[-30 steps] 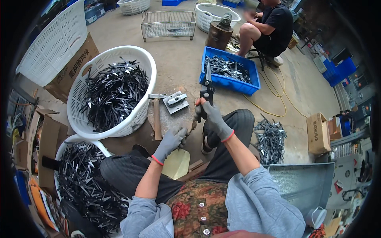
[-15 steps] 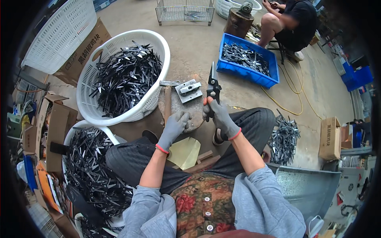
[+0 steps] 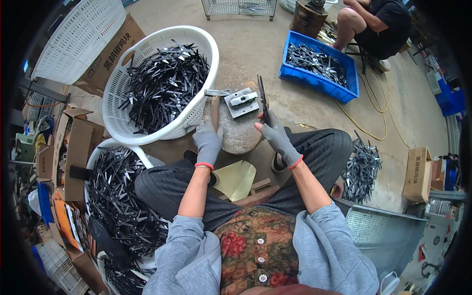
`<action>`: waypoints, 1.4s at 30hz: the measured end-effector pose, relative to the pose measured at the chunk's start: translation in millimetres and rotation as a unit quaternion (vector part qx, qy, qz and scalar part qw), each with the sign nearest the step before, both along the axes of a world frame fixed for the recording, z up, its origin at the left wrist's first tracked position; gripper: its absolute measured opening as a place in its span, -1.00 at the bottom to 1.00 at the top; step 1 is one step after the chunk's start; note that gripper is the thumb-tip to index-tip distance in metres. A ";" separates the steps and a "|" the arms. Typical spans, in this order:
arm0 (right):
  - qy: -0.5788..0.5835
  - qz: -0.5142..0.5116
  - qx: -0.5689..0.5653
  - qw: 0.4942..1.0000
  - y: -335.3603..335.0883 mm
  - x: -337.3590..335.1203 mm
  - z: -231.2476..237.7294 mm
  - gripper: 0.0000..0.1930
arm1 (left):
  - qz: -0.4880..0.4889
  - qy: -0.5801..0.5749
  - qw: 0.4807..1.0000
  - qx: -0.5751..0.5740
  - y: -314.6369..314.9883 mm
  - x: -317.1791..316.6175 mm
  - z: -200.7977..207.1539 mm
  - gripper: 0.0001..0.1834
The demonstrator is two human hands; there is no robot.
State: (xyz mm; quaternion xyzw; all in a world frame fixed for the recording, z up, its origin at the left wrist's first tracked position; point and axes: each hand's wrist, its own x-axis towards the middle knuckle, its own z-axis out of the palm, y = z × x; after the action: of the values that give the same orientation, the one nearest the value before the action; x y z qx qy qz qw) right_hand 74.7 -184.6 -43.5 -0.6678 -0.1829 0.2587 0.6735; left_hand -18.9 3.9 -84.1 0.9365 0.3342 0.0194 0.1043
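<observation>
My left hand (image 3: 208, 141), in a grey glove with a red cuff, is closed round the lower handle of a hammer (image 3: 215, 109). The hammer's metal head lies beside a metal block (image 3: 243, 102) on the round worn top of a work stump (image 3: 241, 140). My right hand (image 3: 278, 135), gloved alike with bare fingertips, grips black-handled scissors (image 3: 263, 93). They stand upright, turned nearly edge-on, at the right side of the block. The palm side of the right hand is partly hidden.
A white basket (image 3: 214, 61) heaped with black blades stands at the left, with a second basket (image 3: 142, 156) nearer me. A blue crate (image 3: 319, 86) of blades and a loose blade pile (image 3: 361, 172) lie to the right. Another person (image 3: 381, 34) sits beyond a yellow hose (image 3: 382, 113).
My left hand has moved up onto the hammer handle and closed round it. The scissors in my right hand have turned from flat-on to edge-on. The whole view has shifted slightly.
</observation>
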 end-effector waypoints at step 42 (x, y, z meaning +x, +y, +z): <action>-0.319 -0.060 -0.337 0.884 -2.4 22.5 -45.6 -0.49 | 0.064 -0.214 0.952 -0.210 -1.3 -13.9 -8.6 -0.68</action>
State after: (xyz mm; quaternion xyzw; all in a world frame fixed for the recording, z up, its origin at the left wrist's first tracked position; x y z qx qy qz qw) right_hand 97.1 -187.0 -89.1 -0.9107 -0.2490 0.0367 0.3274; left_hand -32.8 2.6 -92.8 0.8438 0.3597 0.1556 0.3665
